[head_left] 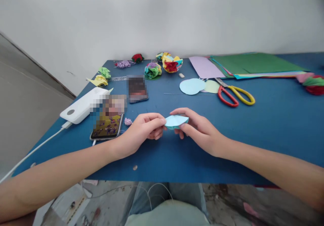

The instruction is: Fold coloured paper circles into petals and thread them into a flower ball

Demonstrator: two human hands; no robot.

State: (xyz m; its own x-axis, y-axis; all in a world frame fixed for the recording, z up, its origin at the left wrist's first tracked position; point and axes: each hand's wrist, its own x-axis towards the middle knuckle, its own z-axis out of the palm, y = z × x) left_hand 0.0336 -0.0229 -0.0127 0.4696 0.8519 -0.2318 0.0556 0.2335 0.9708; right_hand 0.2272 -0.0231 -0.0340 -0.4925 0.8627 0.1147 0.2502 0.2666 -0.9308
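Note:
Between my two hands is a folded piece of light blue paper, held just above the blue table. My left hand pinches its left tip between thumb and finger. On the other side, my right hand grips the paper's right end, thumb in front and fingers behind. Beyond my hands lie light blue paper circles and a pale green paper circle. Scissors with one red and one yellow handle rest to their right, partly over the green one.
Two phones and a white power bank with a cable stand at left. Several crumpled paper flowers line the back. Coloured paper sheets are stacked at back right. The table's front edge is near my lap.

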